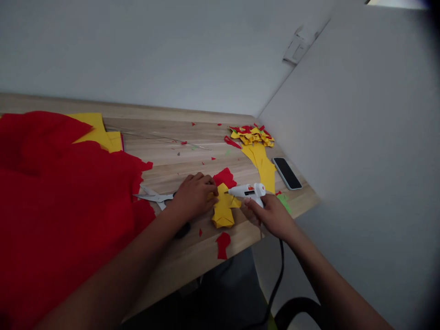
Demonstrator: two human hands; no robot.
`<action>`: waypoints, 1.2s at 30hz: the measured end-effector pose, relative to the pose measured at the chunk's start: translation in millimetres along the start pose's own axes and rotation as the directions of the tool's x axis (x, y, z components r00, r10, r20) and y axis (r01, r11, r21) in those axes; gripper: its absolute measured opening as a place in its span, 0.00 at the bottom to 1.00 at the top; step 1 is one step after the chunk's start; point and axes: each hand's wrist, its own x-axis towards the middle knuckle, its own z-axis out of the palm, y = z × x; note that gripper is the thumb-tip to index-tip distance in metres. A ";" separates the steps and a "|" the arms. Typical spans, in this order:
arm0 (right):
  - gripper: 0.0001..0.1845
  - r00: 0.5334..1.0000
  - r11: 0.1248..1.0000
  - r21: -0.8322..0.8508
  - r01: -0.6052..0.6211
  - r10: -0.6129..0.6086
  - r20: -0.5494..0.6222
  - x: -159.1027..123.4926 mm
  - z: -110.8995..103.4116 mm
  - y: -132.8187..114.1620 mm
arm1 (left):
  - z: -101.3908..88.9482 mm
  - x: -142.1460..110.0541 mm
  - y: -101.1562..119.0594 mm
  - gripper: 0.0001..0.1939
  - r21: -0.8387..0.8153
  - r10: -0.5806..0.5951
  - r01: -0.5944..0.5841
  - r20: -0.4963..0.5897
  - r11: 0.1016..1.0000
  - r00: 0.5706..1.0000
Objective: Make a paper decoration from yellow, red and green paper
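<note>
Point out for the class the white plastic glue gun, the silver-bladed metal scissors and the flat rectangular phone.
White plastic glue gun [239,190]: head view, on its barrel.
Silver-bladed metal scissors [157,198]: head view, on a blade.
Flat rectangular phone [288,174]: head view, on its dark screen.

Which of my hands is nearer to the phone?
Right. Your right hand, holding the white glue gun, is on the near side of the phone; your left hand is farther away, to the left, by the yellow paper piece.
</note>
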 end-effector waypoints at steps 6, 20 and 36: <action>0.25 0.999 1.000 -0.024 0.007 -0.008 -0.041 8.1 2.6 -8.5 | -2.9 0.2 2.0 0.08 -0.002 -0.010 0.010 0.021 1.000 1.000; 0.21 1.000 0.999 -0.032 0.019 -0.019 0.015 -8.5 -1.7 -6.6 | 0.3 -0.1 3.3 0.08 0.011 -0.008 0.008 -0.007 1.000 1.000; 0.24 1.000 0.998 -0.057 0.013 -0.013 0.008 -5.8 0.5 -7.6 | 1.5 -0.1 3.7 0.09 0.020 -0.007 0.007 -0.010 1.000 1.000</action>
